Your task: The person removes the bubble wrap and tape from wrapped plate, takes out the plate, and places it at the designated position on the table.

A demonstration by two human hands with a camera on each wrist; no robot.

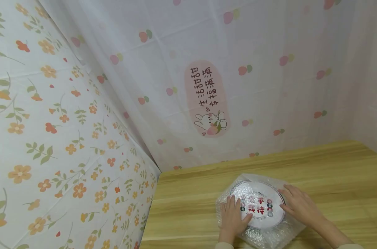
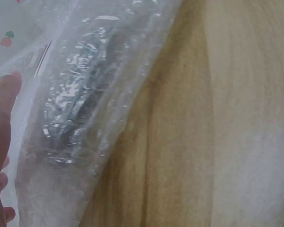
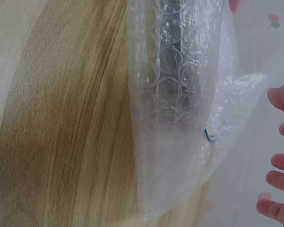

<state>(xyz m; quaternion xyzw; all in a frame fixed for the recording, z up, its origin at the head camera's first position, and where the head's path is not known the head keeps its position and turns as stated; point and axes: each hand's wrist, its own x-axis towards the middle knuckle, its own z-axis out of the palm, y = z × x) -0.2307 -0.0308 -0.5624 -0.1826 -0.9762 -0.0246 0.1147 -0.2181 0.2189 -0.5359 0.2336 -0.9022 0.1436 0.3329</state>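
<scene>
Wood-grain desk (image 1: 182, 197) carries a bubble-wrapped disc (image 1: 259, 204)

Head view: floral cloth (image 1: 64, 145) stands to the left and pale fruit-print cloth (image 1: 260, 97) rises behind, both well apart from the hands. The white disc, with red lettering, lies near the front of the desk inside clear bubble wrap (image 1: 270, 237). The left hand (image 1: 233, 218) rests on the package's left side, fingers extended; the right hand (image 1: 301, 207) is at the opposite edge, its fingers also extended and gripping nothing. Steady handling probably calls for light, opposed pressure, feeling for the film's edges, since glare hides the folds.

Left wrist view: the thumb is straight beside the film. A dark band (image 2: 92, 90) shows through it; I cannot tell what it is.

Right wrist view: the fingers are spread, contact unclear. A slack corner of wrap extends beyond the bubbles and could get in the way.
</scene>
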